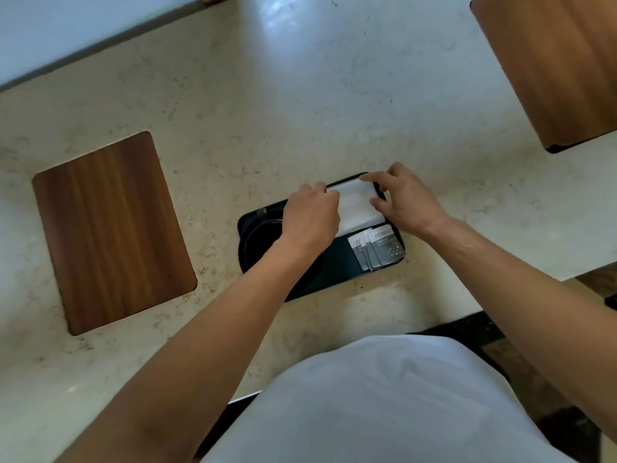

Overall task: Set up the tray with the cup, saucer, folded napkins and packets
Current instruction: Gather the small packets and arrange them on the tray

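A dark rectangular tray (337, 267) lies on the pale stone counter in front of me. White folded napkins (357, 203) rest in its far right part. My left hand (309, 217) grips their left edge and my right hand (405, 198) pinches their right edge and far corner. Several grey packets (379, 247) lie fanned in the tray's near right corner. A dark round saucer (258, 240) sits in the tray's left part, mostly hidden under my left hand and forearm. I cannot make out a cup.
A wooden board (112, 232) lies on the counter (233, 135) to the left. A second wooden board (557, 65) is at the far right. The counter's front edge runs just before my white apron (384, 402).
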### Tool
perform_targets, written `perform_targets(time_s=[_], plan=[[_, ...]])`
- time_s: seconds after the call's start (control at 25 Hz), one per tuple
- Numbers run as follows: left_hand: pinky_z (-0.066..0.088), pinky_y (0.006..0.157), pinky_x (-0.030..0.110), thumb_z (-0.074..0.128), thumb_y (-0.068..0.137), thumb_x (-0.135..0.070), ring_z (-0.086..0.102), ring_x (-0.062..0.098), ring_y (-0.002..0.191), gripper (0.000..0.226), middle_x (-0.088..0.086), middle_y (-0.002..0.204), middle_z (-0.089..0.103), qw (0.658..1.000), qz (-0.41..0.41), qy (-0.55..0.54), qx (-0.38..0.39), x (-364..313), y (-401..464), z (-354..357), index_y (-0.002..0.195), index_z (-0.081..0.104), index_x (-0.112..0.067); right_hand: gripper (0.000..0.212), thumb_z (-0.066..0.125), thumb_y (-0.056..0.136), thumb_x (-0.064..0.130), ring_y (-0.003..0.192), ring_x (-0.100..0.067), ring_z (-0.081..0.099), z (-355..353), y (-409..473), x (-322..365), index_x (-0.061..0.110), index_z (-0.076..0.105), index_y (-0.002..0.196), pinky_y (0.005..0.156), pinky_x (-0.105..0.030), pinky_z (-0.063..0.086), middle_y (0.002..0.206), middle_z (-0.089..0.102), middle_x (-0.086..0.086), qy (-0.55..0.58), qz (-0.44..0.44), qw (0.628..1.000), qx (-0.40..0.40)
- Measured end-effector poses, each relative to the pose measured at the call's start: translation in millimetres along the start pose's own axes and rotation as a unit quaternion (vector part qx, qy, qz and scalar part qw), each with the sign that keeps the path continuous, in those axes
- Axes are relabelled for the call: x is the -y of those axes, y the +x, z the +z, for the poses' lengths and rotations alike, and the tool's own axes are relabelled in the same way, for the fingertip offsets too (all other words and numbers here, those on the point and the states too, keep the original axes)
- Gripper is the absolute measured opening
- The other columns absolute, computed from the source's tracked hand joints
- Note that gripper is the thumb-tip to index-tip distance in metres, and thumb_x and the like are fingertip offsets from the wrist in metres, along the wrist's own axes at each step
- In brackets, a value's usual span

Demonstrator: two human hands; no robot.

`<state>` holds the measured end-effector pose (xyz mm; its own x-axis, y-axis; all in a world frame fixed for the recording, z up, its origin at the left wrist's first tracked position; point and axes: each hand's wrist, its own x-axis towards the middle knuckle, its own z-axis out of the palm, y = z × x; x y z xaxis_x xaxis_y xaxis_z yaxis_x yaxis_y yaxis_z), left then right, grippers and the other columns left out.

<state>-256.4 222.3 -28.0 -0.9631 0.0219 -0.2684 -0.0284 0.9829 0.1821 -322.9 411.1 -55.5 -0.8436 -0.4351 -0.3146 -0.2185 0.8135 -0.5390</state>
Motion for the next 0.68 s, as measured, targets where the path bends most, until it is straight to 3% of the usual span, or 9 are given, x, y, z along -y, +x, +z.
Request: perform_targets(time_s=[0.16,0.48,0.68], plan=[[0.037,0.069,0.036,0.054,0.088,0.001,0.053,0.033,0.096,0.026,0.014,0.109,0.06,1.0,0.002,0.03,0.005,-3,3,6,0.112,0.065,-0.005,0.053,0.068,0.095,0.023,0.091,-0.019,0.053,-6,4,-8,0.034,0.053,0.145,0.085,-0.029,0.048,0.11,0.048,-0.003,-0.009,-0.037,0.999,0.03],[0.034,0.064,0.035,0.062,0.086,-0.012,0.054,0.031,0.099,0.022,0.012,0.115,0.056,0.997,-0.008,0.07,0.042,-10,0,8,0.108,0.062,-0.008,0.062,0.071,0.091,0.029,0.088,-0.018,0.054,-11,12,-16,0.038,0.048,0.148,0.083,-0.031,0.053,0.109,0.044,-0.001,-0.033,-0.044,0.995,0.088],[0.038,0.068,0.037,0.063,0.086,-0.016,0.054,0.032,0.103,0.025,0.013,0.122,0.055,0.995,-0.011,0.088,0.046,-10,-1,9,0.109,0.061,-0.008,0.068,0.07,0.09,0.032,0.098,-0.021,0.057,-15,14,-20,0.038,0.04,0.151,0.082,-0.034,0.055,0.111,0.043,0.001,-0.05,-0.053,0.991,0.109]])
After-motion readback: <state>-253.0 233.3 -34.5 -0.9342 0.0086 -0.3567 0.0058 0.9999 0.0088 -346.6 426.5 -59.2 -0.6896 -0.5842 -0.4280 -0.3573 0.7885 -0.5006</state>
